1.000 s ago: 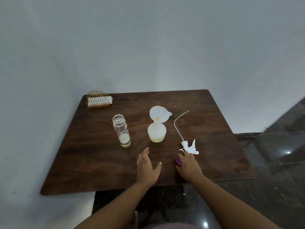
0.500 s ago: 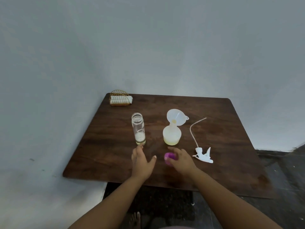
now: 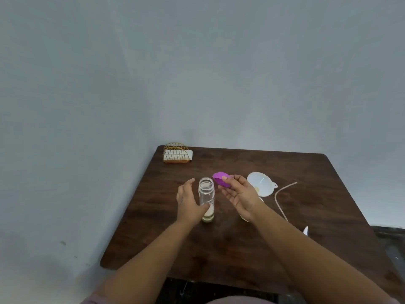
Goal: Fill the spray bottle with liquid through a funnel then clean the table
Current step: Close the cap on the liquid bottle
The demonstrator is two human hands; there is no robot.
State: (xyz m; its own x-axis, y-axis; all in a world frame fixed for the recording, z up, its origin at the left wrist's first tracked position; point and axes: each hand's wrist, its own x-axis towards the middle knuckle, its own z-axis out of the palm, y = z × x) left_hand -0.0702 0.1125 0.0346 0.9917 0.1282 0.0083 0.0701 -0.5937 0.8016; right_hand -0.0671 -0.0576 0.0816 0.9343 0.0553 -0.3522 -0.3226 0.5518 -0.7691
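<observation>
A clear glass bottle [image 3: 206, 194] with a little whitish liquid at its bottom stands open on the dark wooden table [image 3: 306, 216]. My left hand [image 3: 190, 205] is at the bottle's left side, thumb against its lower part, fingers relaxed. My right hand [image 3: 238, 195] pinches a purple cap [image 3: 221, 178], held just right of the bottle's mouth. Behind my right hand a white funnel [image 3: 262, 186] sits in the spray bottle [image 3: 243, 217], which is mostly hidden. The spray head [image 3: 305, 230] with its long tube [image 3: 281, 201] lies on the table at the right.
A gold wire holder with white napkins [image 3: 176, 153] stands at the table's back left corner. A grey wall runs along the left and back. Dark floor shows at the right edge.
My right hand lifted the purple cap off the table and carried it up beside the glass bottle's mouth. My left hand moved forward to the bottle's side. The camera turned left.
</observation>
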